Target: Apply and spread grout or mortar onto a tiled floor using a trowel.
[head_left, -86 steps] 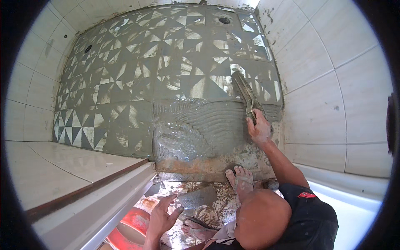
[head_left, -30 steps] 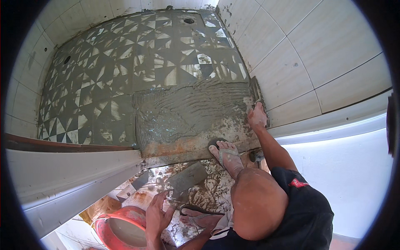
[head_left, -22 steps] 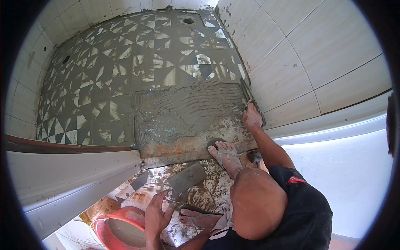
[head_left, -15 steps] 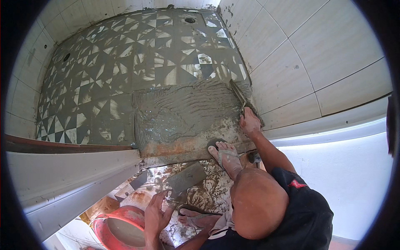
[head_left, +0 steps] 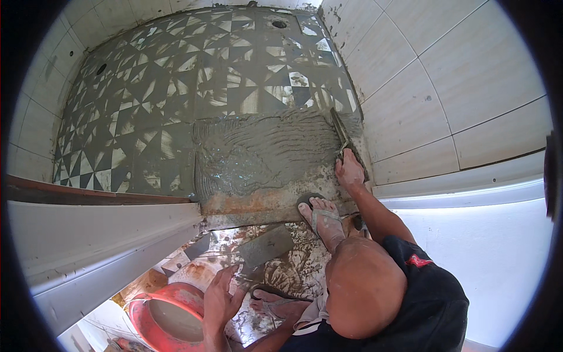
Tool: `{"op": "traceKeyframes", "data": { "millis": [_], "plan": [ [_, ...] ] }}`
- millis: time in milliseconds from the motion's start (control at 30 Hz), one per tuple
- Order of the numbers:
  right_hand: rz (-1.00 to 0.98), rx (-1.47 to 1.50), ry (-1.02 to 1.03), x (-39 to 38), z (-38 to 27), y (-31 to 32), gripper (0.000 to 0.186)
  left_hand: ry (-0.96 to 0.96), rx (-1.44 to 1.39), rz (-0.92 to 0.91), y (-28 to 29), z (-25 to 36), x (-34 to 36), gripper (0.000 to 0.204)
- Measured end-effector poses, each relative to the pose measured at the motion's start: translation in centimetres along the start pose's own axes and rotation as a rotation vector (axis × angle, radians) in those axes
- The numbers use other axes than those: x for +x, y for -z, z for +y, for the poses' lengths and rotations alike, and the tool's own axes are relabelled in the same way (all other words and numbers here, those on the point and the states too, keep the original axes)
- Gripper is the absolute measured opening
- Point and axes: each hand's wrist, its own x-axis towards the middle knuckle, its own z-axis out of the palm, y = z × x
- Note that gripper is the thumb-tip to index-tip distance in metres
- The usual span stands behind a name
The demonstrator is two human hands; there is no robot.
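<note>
- The floor [head_left: 176,94], laid with grey and white triangle-patterned tiles, takes up the upper half of the view; two round drain holes sit near its far edge and left edge.
- White wall tiles [head_left: 463,76] rise along the floor's right edge and wrap round its far and left edges.
- A patch of wet grey mortar [head_left: 264,152] covers the floor's near right corner, combed into ridges and reaching the rusty threshold [head_left: 264,206] at the near edge.
- A red bucket [head_left: 170,314] stands below the threshold, at the lower left, just beside the left hand.
- A sandalled foot [head_left: 322,220] rests at the threshold's right end, toes touching the mortar.
- The left hand [head_left: 221,296] lies open, fingers spread, pressed flat on the stained ground outside the threshold.
- The right hand [head_left: 350,170] is closed round the handle of a notched trowel [head_left: 340,132].
- The trowel's blade runs away from the hand along the mortar's right edge, close against the wall.
</note>
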Motion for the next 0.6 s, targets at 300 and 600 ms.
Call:
{"op": "traceKeyframes", "data": {
  "millis": [300, 600],
  "plan": [
    [-0.08, 0.006, 0.103, -0.9, -4.2, -0.4, 0.034, 0.041, 0.001, -0.001, -0.2, -0.2, -0.9, 0.054],
    [-0.079, 0.044, 0.184, -0.6, -6.2, -1.0, 0.039, 0.085, -0.006, -0.016, -0.3, -0.1, -1.5, 0.057]
  ]
}}
